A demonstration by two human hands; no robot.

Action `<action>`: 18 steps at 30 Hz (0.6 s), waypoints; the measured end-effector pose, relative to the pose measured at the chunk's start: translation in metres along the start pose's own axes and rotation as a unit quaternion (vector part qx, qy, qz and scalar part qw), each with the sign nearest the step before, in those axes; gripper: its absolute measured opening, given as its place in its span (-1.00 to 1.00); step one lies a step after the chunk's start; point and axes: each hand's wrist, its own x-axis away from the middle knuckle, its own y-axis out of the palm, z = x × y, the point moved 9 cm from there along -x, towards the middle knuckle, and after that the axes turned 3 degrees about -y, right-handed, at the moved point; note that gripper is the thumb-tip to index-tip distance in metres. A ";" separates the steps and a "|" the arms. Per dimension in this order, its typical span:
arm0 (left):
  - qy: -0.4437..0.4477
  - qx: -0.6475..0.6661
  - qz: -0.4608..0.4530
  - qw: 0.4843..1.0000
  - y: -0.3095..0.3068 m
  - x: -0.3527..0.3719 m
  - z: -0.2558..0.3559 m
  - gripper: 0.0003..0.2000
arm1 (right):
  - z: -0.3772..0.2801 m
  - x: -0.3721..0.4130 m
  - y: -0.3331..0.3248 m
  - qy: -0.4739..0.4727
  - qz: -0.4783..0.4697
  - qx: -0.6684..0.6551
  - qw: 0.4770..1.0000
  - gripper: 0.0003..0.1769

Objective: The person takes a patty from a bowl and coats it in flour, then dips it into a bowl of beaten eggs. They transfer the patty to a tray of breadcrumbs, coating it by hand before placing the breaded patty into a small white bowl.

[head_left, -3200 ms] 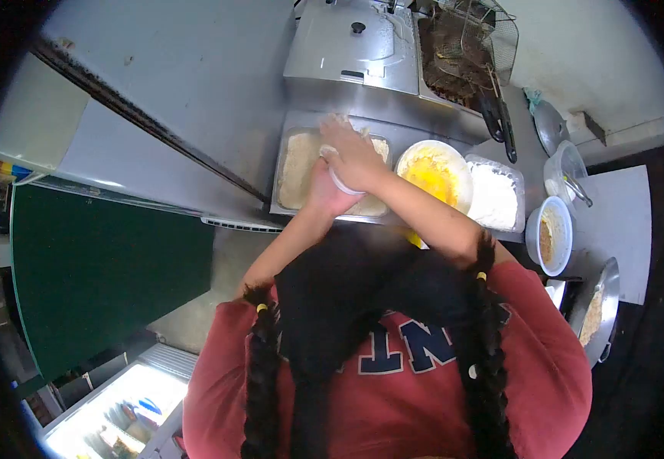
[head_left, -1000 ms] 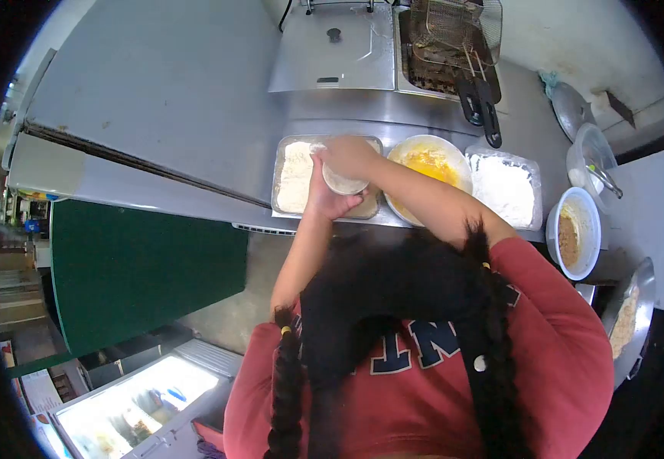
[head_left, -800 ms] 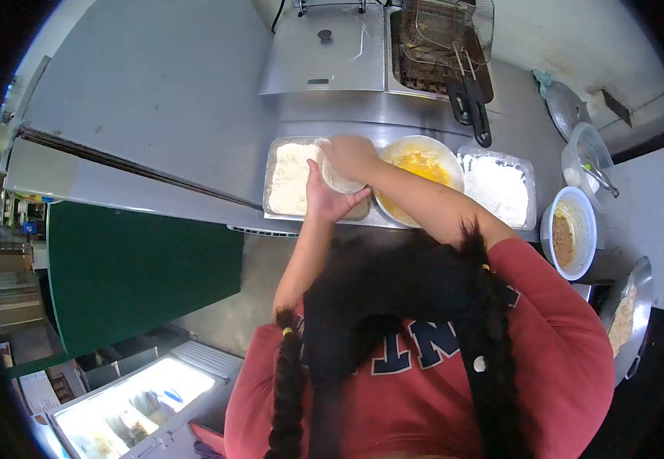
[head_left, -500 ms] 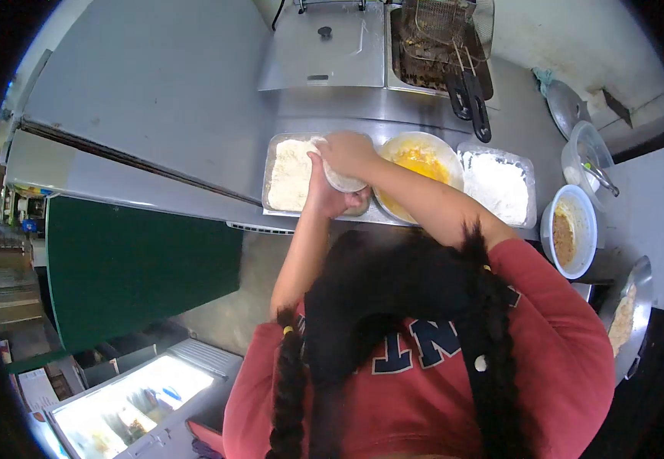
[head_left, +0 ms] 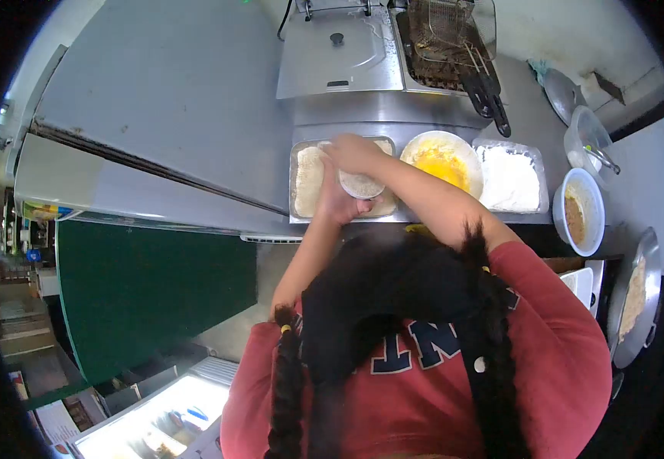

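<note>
Over the tray of pale crumbs (head_left: 307, 180), my left hand (head_left: 335, 200) is closed around a small round white bowl (head_left: 362, 186), its thumb at the near rim. Pale crumb-like stuff shows inside the bowl. My right hand (head_left: 356, 154) crosses above it, fingers curled down close to the left fingers; what they hold, if anything, is hidden. Just right of the tray stands a larger bowl of yellow beaten egg (head_left: 441, 164). Beyond that is a metal tray of white flour (head_left: 509, 180).
Behind the trays sit a lidded fryer (head_left: 340, 57) and a wire fry basket (head_left: 443, 34) with black handles. On the right are a white bowl with brown mixture (head_left: 577, 218), a clear tub (head_left: 584, 141) and a metal pan (head_left: 638, 306). A large grey appliance (head_left: 164, 99) borders the left.
The view has shifted, so the trays and fryer appear farther right. My hands stay together over the crumb tray, and more of the small bowl's inside shows.
</note>
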 end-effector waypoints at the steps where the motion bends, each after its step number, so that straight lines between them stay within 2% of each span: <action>1: 0.010 0.014 0.078 0.997 -0.008 0.005 0.000 0.01 | 0.009 0.000 0.000 0.050 0.007 -0.010 0.999 -0.35; 2: 0.004 0.011 0.077 0.997 -0.014 0.005 -0.001 0.01 | 0.019 0.001 0.002 0.101 0.014 -0.019 0.995 -0.35; 3: 0.022 0.013 0.060 0.998 -0.020 0.001 0.001 0.04 | 0.014 0.001 -0.007 0.106 0.017 -0.021 0.994 -0.35; 5: 0.036 0.017 0.043 0.998 -0.046 -0.007 0.003 0.06 | 0.001 0.003 -0.014 0.127 -0.064 -0.041 0.989 -0.36; 6: -0.007 0.028 -0.075 0.997 -0.046 -0.011 0.001 0.06 | -0.001 0.004 -0.011 0.130 -0.063 -0.041 0.989 -0.36; 7: -0.049 0.039 -0.193 0.979 -0.032 -0.007 0.002 0.05 | -0.011 0.002 -0.008 0.092 -0.068 -0.025 0.993 -0.37; 8: -0.051 0.041 -0.196 0.978 -0.038 -0.010 0.006 0.05 | -0.019 0.002 -0.007 0.052 -0.073 -0.008 0.996 -0.37; 9: -0.060 0.017 -0.242 0.968 -0.031 -0.007 0.008 0.03 | -0.008 0.000 0.004 0.055 -0.073 -0.005 0.996 -0.37; 10: -0.068 -0.006 -0.287 0.955 -0.023 -0.001 0.008 0.01 | 0.008 -0.006 0.015 0.046 -0.020 0.008 0.999 -0.36; 11: -0.069 -0.005 -0.288 0.955 -0.009 0.005 0.007 0.01 | 0.016 -0.009 0.017 0.036 0.033 0.020 0.999 -0.35; 12: -0.029 -0.005 -0.144 0.989 -0.010 0.003 0.009 -0.01 | 0.011 -0.005 0.012 0.037 0.034 0.021 0.999 -0.35; 13: 0.010 -0.006 0.003 1.000 -0.024 0.005 0.013 -0.04 | 0.018 0.006 0.003 0.121 0.037 -0.037 0.991 -0.34; 14: 0.006 -0.008 0.000 1.000 -0.023 0.003 0.011 -0.04 | 0.026 0.017 -0.003 0.204 0.042 -0.096 0.973 -0.34; 16: 0.022 -0.007 0.078 0.997 -0.041 -0.004 0.011 -0.04 | 0.038 0.013 -0.001 0.205 0.046 -0.086 0.974 -0.34; 18: 0.004 -0.024 0.044 0.999 -0.041 -0.009 0.010 -0.06 | 0.038 0.012 -0.006 0.203 0.044 -0.077 0.975 -0.34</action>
